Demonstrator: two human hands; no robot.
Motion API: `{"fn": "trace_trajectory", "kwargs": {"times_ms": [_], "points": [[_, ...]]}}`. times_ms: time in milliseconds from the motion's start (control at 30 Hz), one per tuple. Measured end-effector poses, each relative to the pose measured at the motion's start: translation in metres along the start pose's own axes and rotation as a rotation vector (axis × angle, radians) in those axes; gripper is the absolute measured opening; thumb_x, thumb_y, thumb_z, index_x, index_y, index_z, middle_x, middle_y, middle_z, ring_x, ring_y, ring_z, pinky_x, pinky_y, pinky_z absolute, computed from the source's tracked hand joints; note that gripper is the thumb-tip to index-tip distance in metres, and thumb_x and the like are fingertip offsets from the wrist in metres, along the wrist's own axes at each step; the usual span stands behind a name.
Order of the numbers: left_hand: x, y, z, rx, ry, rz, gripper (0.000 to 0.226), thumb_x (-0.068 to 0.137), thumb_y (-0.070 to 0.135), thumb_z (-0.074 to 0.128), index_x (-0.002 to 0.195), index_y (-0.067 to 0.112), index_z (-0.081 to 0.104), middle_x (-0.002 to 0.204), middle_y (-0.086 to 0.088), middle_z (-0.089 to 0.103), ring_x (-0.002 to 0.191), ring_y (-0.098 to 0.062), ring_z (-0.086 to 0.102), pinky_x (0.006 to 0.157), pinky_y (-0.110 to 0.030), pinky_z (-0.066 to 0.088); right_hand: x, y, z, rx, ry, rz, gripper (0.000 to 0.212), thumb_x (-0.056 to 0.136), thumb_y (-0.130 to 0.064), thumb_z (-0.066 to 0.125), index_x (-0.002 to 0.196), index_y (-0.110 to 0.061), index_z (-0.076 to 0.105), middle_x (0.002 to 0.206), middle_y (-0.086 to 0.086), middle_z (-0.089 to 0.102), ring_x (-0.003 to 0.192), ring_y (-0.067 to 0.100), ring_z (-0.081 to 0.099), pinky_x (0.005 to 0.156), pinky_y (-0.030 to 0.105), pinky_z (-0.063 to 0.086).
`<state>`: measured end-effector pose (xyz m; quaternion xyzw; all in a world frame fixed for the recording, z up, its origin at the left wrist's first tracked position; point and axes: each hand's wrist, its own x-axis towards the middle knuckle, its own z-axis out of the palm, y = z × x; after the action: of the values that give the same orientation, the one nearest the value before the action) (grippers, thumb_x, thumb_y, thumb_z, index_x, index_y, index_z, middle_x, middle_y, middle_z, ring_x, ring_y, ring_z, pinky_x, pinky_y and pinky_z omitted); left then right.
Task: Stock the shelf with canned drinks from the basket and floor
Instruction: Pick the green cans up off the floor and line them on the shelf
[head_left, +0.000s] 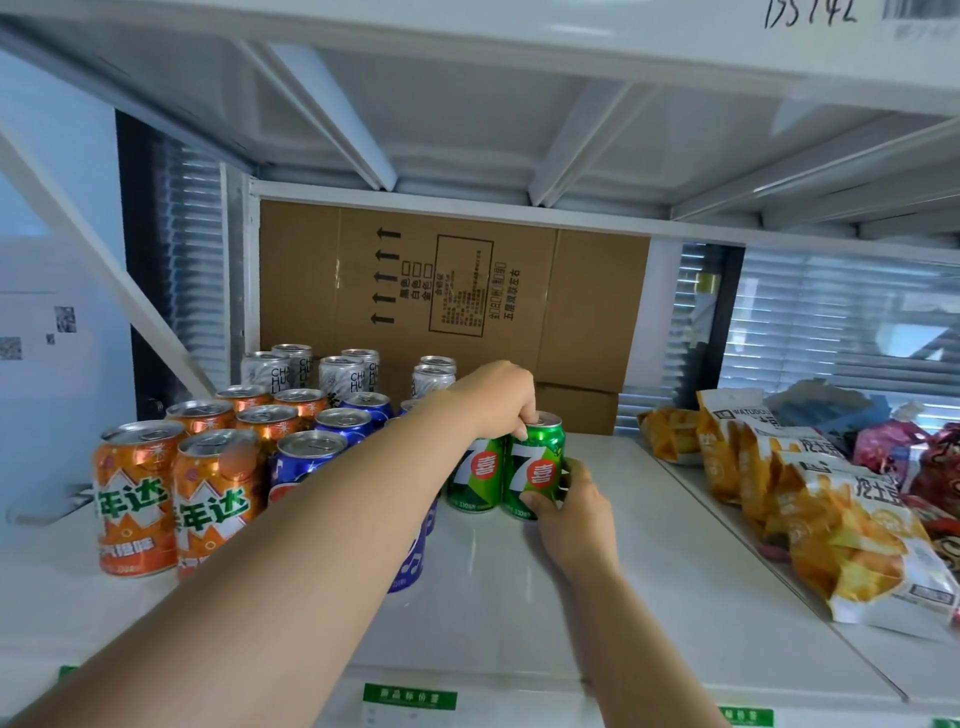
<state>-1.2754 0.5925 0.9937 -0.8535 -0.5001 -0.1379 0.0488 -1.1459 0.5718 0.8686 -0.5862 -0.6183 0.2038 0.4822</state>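
A white metal shelf board (519, 597) fills the lower half of the frame, with the ribbed white underside of the upper shelf (467, 130) spanning the top. A flat brown cardboard box with printed black arrows (571, 301) stands upright against the back, in the centre. A row of yellow crisp bags (841, 540) lies along the right side, running from the middle right towards the lower right corner. At the left stand rows of upright drink cans: orange cans with white lettering (137, 499) nearest the left edge, blue cans (311, 457) just beside them and partly hidden by a forearm, and silver-white cans (340, 376) behind them, close to the box. The left hand (496, 397) reaches in from the lower left across the blue cans, its fingers curled down over the top rim of a green aluminium drink can with a white 7 (535, 462), which stands upright on the board just right of centre. The right hand (574, 512) comes up from the bottom edge and wraps the lower part of the same can, thumb across its front. A second green can (478, 478) stands touching it on its left, its top hidden under the left hand. A green price label strip (410, 696) sits on the shelf's front edge at bottom centre
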Motion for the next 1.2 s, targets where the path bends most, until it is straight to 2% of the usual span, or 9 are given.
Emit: {"fn": "trace_trajectory", "kwargs": {"times_ms": [133,300,400,633,800,933,1067,1133,1200], "points": [[0.000,-0.002,-0.001,-0.013,0.000,0.001,0.031,0.090,0.014,0.066,0.121,0.011,0.067,0.116,-0.007,0.069,0.104,-0.022,0.054,0.082,-0.028,0.039,0.003,0.001,0.000,-0.017,0.017,0.013,0.048,0.086,-0.021,0.072,0.128,-0.012,0.051,0.120,0.006,0.065,0.108,0.024,0.059,0.083,0.028,0.044],[0.003,-0.001,-0.001,-0.002,-0.017,0.000,0.033,0.090,0.012,0.066,0.123,0.010,0.066,0.118,-0.009,0.068,0.107,-0.024,0.059,0.084,-0.029,0.045,0.005,0.001,0.000,-0.033,0.023,0.029,0.046,0.085,-0.026,0.073,0.125,-0.011,0.056,0.118,0.008,0.066,0.106,0.025,0.060,0.085,0.030,0.047],[0.002,0.000,0.000,-0.015,0.010,-0.019,0.033,0.091,0.011,0.065,0.124,0.009,0.065,0.123,-0.009,0.067,0.111,-0.024,0.059,0.094,-0.032,0.046,0.005,0.001,0.000,-0.036,0.009,0.032,0.044,0.086,-0.027,0.073,0.123,-0.010,0.057,0.116,0.007,0.067,0.104,0.024,0.061,0.079,0.026,0.044],[-0.014,0.010,0.004,-0.067,0.010,-0.083,0.032,0.095,0.011,0.058,0.126,0.011,0.065,0.122,-0.010,0.065,0.111,-0.026,0.059,0.091,-0.035,0.048,0.002,-0.001,-0.004,0.060,0.019,0.062,0.046,0.087,-0.031,0.071,0.126,-0.012,0.057,0.116,0.007,0.067,0.093,0.019,0.057,0.075,0.023,0.038],[-0.050,0.021,0.010,-0.214,0.265,-0.217,0.028,0.097,0.013,0.053,0.122,0.011,0.066,0.122,-0.012,0.066,0.112,-0.028,0.060,0.095,-0.041,0.049,-0.009,-0.010,-0.013,0.165,0.124,0.107,0.039,0.095,-0.038,0.058,0.123,-0.011,0.059,0.110,0.008,0.067,0.104,0.025,0.061,0.081,0.028,0.043],[-0.078,0.029,0.002,-0.311,0.416,-0.253,0.025,0.098,0.014,0.052,0.117,0.009,0.068,0.118,-0.009,0.068,0.107,-0.024,0.062,0.093,-0.040,0.051,-0.023,-0.028,-0.024,0.323,0.202,0.192,0.036,0.099,-0.036,0.048,0.110,-0.006,0.066,0.103,0.011,0.069,0.096,0.027,0.062,0.087,0.039,0.050],[-0.101,0.040,-0.015,-0.407,0.581,-0.233,0.029,0.098,0.020,0.055,0.124,0.014,0.064,0.123,-0.001,0.067,0.112,-0.015,0.062,0.094,-0.024,0.047,-0.037,-0.066,-0.036,0.534,0.218,0.223,0.033,0.094,-0.038,0.049,0.076,-0.012,0.061,0.082,0.007,0.065,0.084,0.025,0.062,0.090,0.051,0.053],[-0.116,0.049,-0.020,-0.484,0.678,-0.231,0.029,0.097,0.021,0.056,0.124,0.013,0.064,0.121,0.000,0.068,0.109,-0.011,0.062,0.089,-0.018,0.045,-0.048,-0.083,-0.044,0.561,0.205,0.161,0.036,0.091,-0.039,0.049,0.078,-0.008,0.059,0.078,0.006,0.062,0.079,0.022,0.060,0.086,0.047,0.054],[-0.134,0.057,-0.020,-0.591,0.817,-0.236,0.024,0.097,0.021,0.055,0.115,0.011,0.068,0.108,-0.001,0.072,0.095,-0.009,0.065,0.084,-0.021,0.050,-0.066,-0.093,-0.050,0.590,0.180,0.110,0.032,0.094,-0.038,0.050,0.077,-0.013,0.060,0.074,0.004,0.061,0.073,0.020,0.057,0.074,0.038,0.052]]}}
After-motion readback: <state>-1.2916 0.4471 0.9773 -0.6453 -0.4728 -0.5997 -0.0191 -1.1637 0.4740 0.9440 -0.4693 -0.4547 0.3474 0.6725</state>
